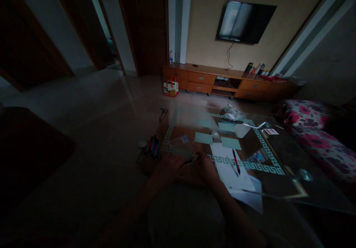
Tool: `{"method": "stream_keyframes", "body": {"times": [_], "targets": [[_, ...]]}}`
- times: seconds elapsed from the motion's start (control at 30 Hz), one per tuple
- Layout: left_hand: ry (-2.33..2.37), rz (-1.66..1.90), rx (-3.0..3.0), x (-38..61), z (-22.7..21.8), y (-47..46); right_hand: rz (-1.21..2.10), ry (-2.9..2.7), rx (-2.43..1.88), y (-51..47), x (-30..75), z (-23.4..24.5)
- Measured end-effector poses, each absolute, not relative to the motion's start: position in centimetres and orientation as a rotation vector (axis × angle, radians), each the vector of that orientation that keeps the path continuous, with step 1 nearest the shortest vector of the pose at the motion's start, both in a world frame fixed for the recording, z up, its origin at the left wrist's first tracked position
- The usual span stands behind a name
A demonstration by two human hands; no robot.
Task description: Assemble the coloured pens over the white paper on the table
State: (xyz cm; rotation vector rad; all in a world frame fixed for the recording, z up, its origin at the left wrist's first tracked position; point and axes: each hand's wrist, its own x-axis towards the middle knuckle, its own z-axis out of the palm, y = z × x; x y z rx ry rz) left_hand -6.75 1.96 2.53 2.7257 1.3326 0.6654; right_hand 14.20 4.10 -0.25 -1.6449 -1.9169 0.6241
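My left hand and my right hand are close together over the near edge of a glass table. Between them is a short dark pen piece, held in the closed fingers of my left hand. My right hand is closed too, its fingertips just beside that piece; what they pinch is too dark to make out. Several red, blue and black pens lie in a bunch left of my left hand. Right of my right hand, a red and black pen rests on white paper sheets.
The glass table has a Greek-key border and pale green rectangles. A crumpled plastic bag sits at its far side, near a red and white card. Beyond are a wooden cabinet, a gift bag and a flowered sofa.
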Motion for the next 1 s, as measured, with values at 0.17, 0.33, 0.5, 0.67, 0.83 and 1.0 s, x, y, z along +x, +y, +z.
{"method": "stream_keyframes", "body": {"times": [0.17,0.33,0.5,0.67,0.83,1.0], "targets": [[1.243,0.677,2.768,-6.5,2.7,1.5,0.69,-1.699,-1.593,3.4,15.1,0.6],[1.117,0.67,2.866,-6.1,2.4,1.3,1.092,-1.552,-1.457,2.2,16.4,1.6],[1.018,0.715,2.891,-5.4,2.4,0.7,1.367,-1.52,-1.338,0.5,16.5,2.9],[0.973,0.817,2.863,-4.9,2.3,0.6,1.506,-1.576,-1.253,-0.2,16.1,3.8],[0.988,0.855,2.878,-4.9,2.7,0.7,1.354,-1.722,-1.248,-0.1,15.8,4.1],[0.981,0.863,2.896,-5.0,3.1,0.6,1.331,-1.75,-1.242,-0.1,15.6,4.1]]}}
